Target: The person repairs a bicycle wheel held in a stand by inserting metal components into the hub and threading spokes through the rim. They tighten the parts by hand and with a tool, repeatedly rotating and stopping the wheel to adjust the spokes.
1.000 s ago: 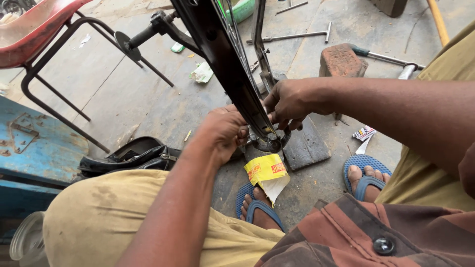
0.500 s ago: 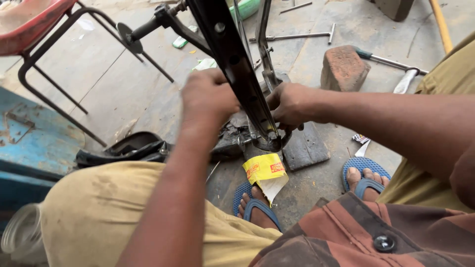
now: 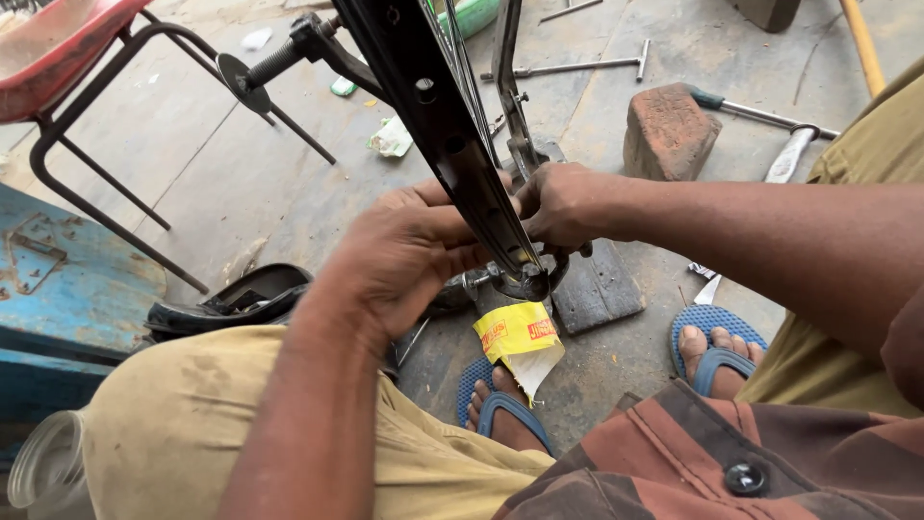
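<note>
The black wheel rim (image 3: pixel 433 125) is standing tilted between the person's knees, running from twelve o'clock down to the middle of the view, its low end touching a dark wooden block (image 3: pixel 597 289) on the floor. The left hand (image 3: pixel 404 260) is curling closed around the rim from nine o'clock; the right hand (image 3: pixel 563 207) is gripping it from three o'clock. A yellow packet (image 3: pixel 518 337) is lying just below, and a brick (image 3: pixel 669 130) is sitting at one o'clock.
</note>
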